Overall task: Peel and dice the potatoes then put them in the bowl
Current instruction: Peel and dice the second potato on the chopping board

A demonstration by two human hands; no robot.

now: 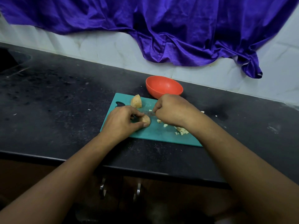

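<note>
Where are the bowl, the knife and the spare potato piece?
bowl (164, 85), head view, on its orange inside wall.
knife (148, 113), head view, on the bare blade.
spare potato piece (136, 102), head view, on its near face.

Dark speckled stone counter (56, 94) runs across mid frame w/ scattered pale crumbs and dusty smears. Behind it, white tiled wall (113, 47), faint grout lines, stains near the counter joint. Shiny purple cloth (161, 21) hangs crumpled across the top, drooping lowest at upper right. Far left edge: dark recess (9, 60), poss. a sink. Bottom centre: brown cabinet doors (161, 191) w/ two metal handles (102, 186). Light dim overall.
</note>
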